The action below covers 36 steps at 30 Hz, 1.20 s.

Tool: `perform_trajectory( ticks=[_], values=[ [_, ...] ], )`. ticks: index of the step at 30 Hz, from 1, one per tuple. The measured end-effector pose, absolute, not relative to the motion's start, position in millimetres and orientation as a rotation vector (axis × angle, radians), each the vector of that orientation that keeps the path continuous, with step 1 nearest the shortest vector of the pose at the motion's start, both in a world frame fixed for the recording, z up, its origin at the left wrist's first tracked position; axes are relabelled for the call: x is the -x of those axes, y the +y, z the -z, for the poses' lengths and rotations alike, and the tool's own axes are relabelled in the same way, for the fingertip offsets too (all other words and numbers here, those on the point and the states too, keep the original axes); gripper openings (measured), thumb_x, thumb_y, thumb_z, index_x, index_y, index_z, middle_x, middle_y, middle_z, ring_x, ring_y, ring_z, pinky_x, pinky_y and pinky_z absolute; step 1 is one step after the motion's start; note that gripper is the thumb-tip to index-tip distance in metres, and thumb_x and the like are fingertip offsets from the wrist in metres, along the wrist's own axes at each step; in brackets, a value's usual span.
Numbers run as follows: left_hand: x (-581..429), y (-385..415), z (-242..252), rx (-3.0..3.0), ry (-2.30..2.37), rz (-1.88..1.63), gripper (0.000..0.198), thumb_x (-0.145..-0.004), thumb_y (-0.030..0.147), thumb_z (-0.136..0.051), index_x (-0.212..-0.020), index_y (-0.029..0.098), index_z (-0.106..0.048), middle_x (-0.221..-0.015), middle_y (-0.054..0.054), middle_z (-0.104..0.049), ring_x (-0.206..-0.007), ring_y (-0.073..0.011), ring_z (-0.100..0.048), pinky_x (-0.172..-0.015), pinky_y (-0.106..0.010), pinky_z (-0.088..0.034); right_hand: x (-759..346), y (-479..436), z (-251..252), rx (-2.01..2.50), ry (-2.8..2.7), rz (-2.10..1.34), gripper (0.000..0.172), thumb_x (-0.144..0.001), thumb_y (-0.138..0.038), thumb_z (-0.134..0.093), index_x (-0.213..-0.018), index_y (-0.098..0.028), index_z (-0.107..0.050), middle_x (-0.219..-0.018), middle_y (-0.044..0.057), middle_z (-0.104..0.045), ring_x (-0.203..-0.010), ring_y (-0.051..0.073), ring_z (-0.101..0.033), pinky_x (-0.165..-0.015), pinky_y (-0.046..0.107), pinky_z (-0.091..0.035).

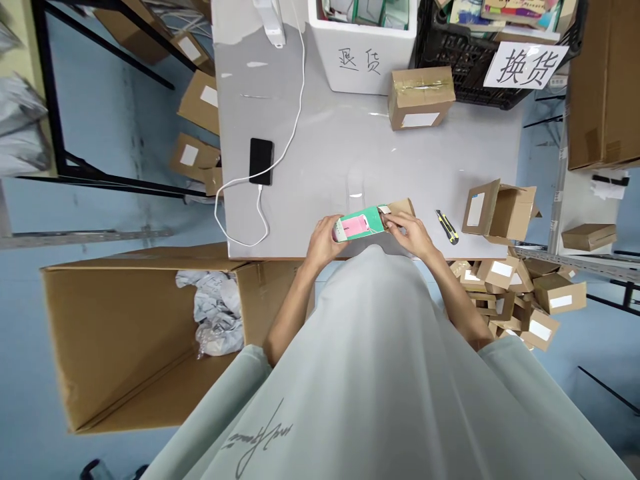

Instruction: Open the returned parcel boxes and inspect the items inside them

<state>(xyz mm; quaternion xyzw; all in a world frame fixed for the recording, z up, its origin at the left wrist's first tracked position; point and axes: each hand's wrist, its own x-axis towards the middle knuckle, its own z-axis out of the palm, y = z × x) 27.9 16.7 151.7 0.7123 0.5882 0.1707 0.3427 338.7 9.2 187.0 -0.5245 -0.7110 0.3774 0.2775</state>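
Observation:
A small green box [357, 225] with a pink picture on its face lies level over the table's front edge. Around its left end, my left hand [324, 243] is closed. The box's right end is open, with a brown flap [403, 206] standing out. At that opening, my right hand [411, 235] is closed, thumb and fingers on the edge; the fingertips partly cover what is inside. To the right of my right hand lies a yellow and black box cutter [447, 227]. Beyond it an opened cardboard box [500, 211] rests on its side.
A taped carton [421, 98] stands before a white bin [365, 60] and a black crate [465, 73]. At left, a phone [261, 161] is plugged into a white cable. A large carton [140, 340] with crumpled bags sits below left; several small boxes [520, 293] are heaped at right.

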Motion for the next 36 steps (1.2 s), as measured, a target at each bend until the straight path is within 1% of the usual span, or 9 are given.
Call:
perform_trajectory(
  ticks=[3, 7, 15, 21, 24, 28, 32, 34, 36],
  values=[
    [-30.6, 14.8, -150.9, -1.863, 1.516, -0.432, 0.060, -0.084, 0.025, -0.078, -0.143, 0.024, -0.067, -0.143, -0.014, -0.073, -0.134, -0.0379, -0.068, -0.116, -0.052, -0.056, -342.5, 12.0, -179.4, 1.412, -1.900, -1.064, 0.059, -0.115, -0.049, -0.057, -0.170, -0.026, -0.063, -0.111, 0.010, -0.077, -0.100, 0.028, -0.071, -0.101, 0.046, -0.064],
    [-32.8, 11.9, -150.4, -1.890, 1.504, -0.402, 0.061, -0.083, 0.021, -0.075, -0.144, 0.023, -0.067, -0.143, -0.014, -0.072, -0.133, -0.0378, -0.068, -0.116, -0.052, -0.056, -350.7, 19.8, -162.7, 1.385, -1.877, -1.196, 0.080, -0.102, -0.039, -0.073, -0.178, -0.028, -0.052, -0.134, 0.011, -0.075, -0.117, 0.027, -0.072, -0.107, 0.046, -0.064],
    [-28.8, 9.9, -139.3, -1.902, 1.499, -0.332, 0.061, -0.079, 0.013, -0.071, -0.139, 0.024, -0.071, -0.135, -0.015, -0.075, -0.127, -0.0405, -0.068, -0.110, -0.054, -0.058, -340.1, 30.9, -124.1, 1.437, -1.577, -1.417, 0.087, -0.067, -0.033, -0.092, -0.152, -0.027, -0.072, -0.117, 0.005, -0.082, -0.115, 0.025, -0.076, -0.118, 0.050, -0.061],
    [-5.8, 6.3, -126.2, -1.809, 1.583, -0.272, 0.064, -0.074, 0.015, -0.078, -0.137, 0.024, -0.070, -0.136, -0.015, -0.075, -0.124, -0.0404, -0.069, -0.110, -0.053, -0.058, -355.3, 28.3, -129.5, 1.417, -1.249, -1.520, 0.059, -0.069, -0.043, -0.087, -0.124, -0.026, -0.072, -0.123, 0.006, -0.076, -0.092, 0.017, -0.071, -0.085, 0.033, -0.066],
    [12.0, 7.6, -119.1, -1.782, 1.691, -0.166, 0.063, -0.072, 0.016, -0.081, -0.134, 0.023, -0.069, -0.134, -0.018, -0.074, -0.126, -0.0436, -0.067, -0.109, -0.056, -0.058, -381.0, 30.8, -133.6, 1.475, -1.218, -1.406, 0.056, -0.072, -0.047, -0.085, -0.122, -0.025, -0.072, -0.128, 0.007, -0.076, -0.090, 0.017, -0.069, -0.085, 0.034, -0.064],
    [20.9, 16.7, -108.4, -1.677, 1.890, -0.144, 0.065, -0.077, 0.038, -0.091, -0.134, 0.020, -0.066, -0.131, -0.024, -0.072, -0.129, -0.0509, -0.064, -0.112, -0.068, -0.055, -416.5, 35.2, -138.8, 1.530, -1.079, -1.277, 0.058, -0.071, -0.052, -0.088, -0.121, -0.027, -0.070, -0.127, 0.006, -0.075, -0.096, 0.020, -0.072, -0.090, 0.038, -0.066],
    [3.5, 27.3, -110.7, -1.503, 2.009, -0.229, 0.092, -0.075, 0.065, -0.096, -0.143, 0.013, -0.063, -0.145, -0.036, -0.066, -0.148, -0.0603, -0.055, -0.118, -0.079, -0.049, -433.5, 34.2, -149.3, 1.499, -0.979, -1.325, 0.061, -0.073, -0.058, -0.090, -0.123, -0.031, -0.070, -0.128, 0.004, -0.075, -0.098, 0.021, -0.072, -0.085, 0.039, -0.070],
    [-12.1, 30.8, -122.1, -1.473, 1.953, -0.340, 0.098, -0.079, 0.072, -0.092, -0.149, 0.011, -0.061, -0.159, -0.039, -0.059, -0.159, -0.0597, -0.047, -0.123, -0.078, -0.047, -433.7, 32.1, -155.3, 1.469, -0.980, -1.353, 0.062, -0.074, -0.061, -0.091, -0.125, -0.033, -0.071, -0.129, 0.003, -0.075, -0.101, 0.021, -0.072, -0.085, 0.039, -0.070],
    [-30.1, 33.6, -139.0, -1.405, 1.760, -0.509, 0.090, -0.093, 0.078, -0.077, -0.154, 0.014, -0.061, -0.166, -0.033, -0.057, -0.159, -0.0519, -0.053, -0.123, -0.070, -0.052, -430.8, 30.5, -160.6, 1.447, -1.002, -1.381, 0.064, -0.074, -0.064, -0.091, -0.127, -0.033, -0.072, -0.132, 0.005, -0.076, -0.105, 0.023, -0.072, -0.084, 0.038, -0.070]
  ],
)
